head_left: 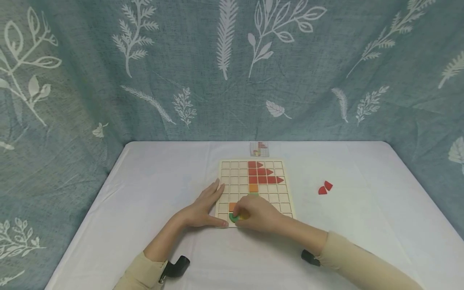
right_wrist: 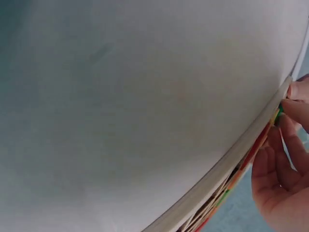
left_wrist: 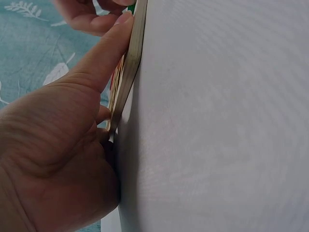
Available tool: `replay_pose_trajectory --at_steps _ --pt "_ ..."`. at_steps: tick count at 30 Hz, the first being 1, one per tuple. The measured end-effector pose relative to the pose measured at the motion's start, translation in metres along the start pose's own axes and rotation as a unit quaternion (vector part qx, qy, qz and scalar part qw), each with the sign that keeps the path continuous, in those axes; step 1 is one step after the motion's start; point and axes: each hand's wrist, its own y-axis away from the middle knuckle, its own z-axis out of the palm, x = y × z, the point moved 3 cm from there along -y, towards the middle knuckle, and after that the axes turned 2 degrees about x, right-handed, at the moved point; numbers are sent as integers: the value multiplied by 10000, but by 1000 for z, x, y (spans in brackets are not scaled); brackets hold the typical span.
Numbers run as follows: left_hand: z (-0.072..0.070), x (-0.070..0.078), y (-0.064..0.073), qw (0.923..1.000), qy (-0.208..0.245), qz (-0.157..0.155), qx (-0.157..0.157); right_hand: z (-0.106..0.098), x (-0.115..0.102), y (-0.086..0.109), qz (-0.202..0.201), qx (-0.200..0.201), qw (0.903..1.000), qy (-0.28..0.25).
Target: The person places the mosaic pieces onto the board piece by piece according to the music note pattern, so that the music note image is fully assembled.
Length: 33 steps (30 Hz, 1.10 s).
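A pale wooden grid board [head_left: 274, 197] lies on the table, with red, orange and green pieces set in its squares. My right hand [head_left: 259, 213] is over the board's lower part, thumb and fingertips pinching a small green piece [head_left: 233, 218] at a bottom-row square. That green piece [right_wrist: 279, 114] also shows between the fingers in the right wrist view. My left hand [head_left: 204, 207] rests along the board's left side, fingers extended and thumb on the near edge. In the left wrist view the thumb touches the board's side [left_wrist: 126, 79]. My right hand hides several lower squares.
Two loose red pieces [head_left: 322, 190] lie on the white tablecloth [head_left: 355, 225] to the right of the board. A small pattern card [head_left: 259, 149] is behind it, near the table's far edge. A patterned blue-green curtain [head_left: 203, 48] hangs beyond.
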Motion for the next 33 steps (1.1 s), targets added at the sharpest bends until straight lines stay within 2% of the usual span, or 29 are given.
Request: replay_pose_trajectory --at_steps 5,8,10,13,16,20,25,28,33 --pt "0 1 0 10000 8 15 -24 0 -2 -1 28 76 9993 360" --pt "0 1 -1 10000 13 33 -27 -1 -1 0 74 108 9993 364" --pt "-1 2 0 10000 26 3 -25 -4 1 2 160 149 9996 193" --pt "-1 3 0 10000 51 -50 -14 -11 9 8 567 323 9970 -423" --pt "0 3 -1 9999 18 -134 -10 -24 21 19 1158 716 9819 -1318" --pt "0 3 -1 9997 -38 -238 0 -45 44 39 1899 1224 9509 -2115" --pt "-1 4 -1 9996 -19 -278 0 -67 77 70 2755 1658 9174 -2345" --pt "-2 4 -2 9996 5 -270 2 -81 94 90 3099 1839 9089 -2099" --pt "-1 6 -2 9996 -5 -288 -24 -101 121 122 3433 1921 9067 -1523"
